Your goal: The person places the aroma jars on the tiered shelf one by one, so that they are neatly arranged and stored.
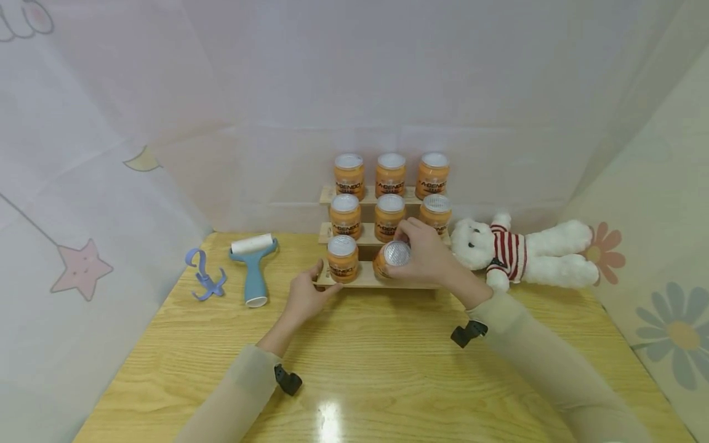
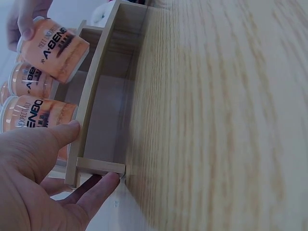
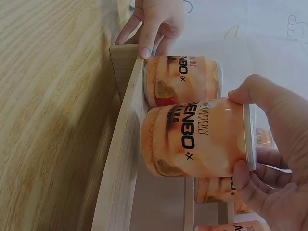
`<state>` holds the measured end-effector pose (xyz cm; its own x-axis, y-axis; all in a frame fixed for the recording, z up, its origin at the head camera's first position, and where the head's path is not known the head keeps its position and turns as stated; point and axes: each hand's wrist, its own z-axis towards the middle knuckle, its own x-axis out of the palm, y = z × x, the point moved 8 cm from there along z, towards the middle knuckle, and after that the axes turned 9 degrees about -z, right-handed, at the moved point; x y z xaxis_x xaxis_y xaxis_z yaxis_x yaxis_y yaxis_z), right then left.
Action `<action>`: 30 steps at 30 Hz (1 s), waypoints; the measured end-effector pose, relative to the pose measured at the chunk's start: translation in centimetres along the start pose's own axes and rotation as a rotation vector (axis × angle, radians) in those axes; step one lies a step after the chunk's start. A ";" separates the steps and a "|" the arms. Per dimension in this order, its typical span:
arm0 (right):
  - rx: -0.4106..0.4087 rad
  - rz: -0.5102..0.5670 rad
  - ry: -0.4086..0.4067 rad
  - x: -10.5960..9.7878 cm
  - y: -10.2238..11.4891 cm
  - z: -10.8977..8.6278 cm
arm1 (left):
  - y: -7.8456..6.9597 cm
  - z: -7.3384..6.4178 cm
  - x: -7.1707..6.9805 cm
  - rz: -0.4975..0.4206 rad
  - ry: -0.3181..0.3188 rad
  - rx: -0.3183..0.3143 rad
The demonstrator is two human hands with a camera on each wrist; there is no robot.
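Note:
A stepped wooden rack (image 1: 365, 282) carries orange cans with pale lids in rows on its tiers. My right hand (image 1: 423, 257) pinches one orange can (image 1: 384, 263) near its lid, thumb and fingers on either side. This can is tilted at the lowest tier, beside another can (image 1: 343, 264) standing at that tier's left end. My left hand (image 1: 306, 295) holds the rack's lower left corner; in the left wrist view its thumb lies on the front board (image 2: 86, 110) and its fingers reach beneath the end piece. Whether the held can's base touches the shelf, I cannot tell.
Left of the rack lie a blue-handled lint roller (image 1: 255, 274) and a purple-blue hook (image 1: 205, 277). A white plush toy (image 1: 509, 249) in a striped shirt lies at the right. Behind the wooden table (image 1: 354, 351) hangs a pale cloth (image 1: 277, 166).

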<state>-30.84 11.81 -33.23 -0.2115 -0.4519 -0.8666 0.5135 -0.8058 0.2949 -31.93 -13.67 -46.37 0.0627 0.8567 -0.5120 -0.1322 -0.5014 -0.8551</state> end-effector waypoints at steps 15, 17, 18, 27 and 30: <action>0.063 -0.018 -0.021 0.9 -0.3 0.1 | 0.3 0.0 -0.1 -0.015 0.007 -0.017; 0.064 -0.026 -0.037 0.9 -0.3 0.2 | 0.4 0.0 -0.1 -0.015 0.006 -0.018; 0.065 -0.031 -0.046 0.9 -0.3 0.2 | 0.4 0.0 -0.1 -0.019 0.007 -0.020; 0.078 -0.053 -0.091 1.7 -0.9 -0.1 | 0.5 0.0 -0.1 -0.022 0.018 -0.025; 0.043 -0.048 -0.115 1.0 -1.0 -0.7 | 0.2 -0.3 -0.3 0.007 0.049 -0.028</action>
<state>-31.01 12.38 -34.67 -0.3301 -0.4514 -0.8290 0.4652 -0.8420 0.2732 -31.70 -14.09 -46.41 0.1102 0.8467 -0.5205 -0.1047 -0.5109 -0.8532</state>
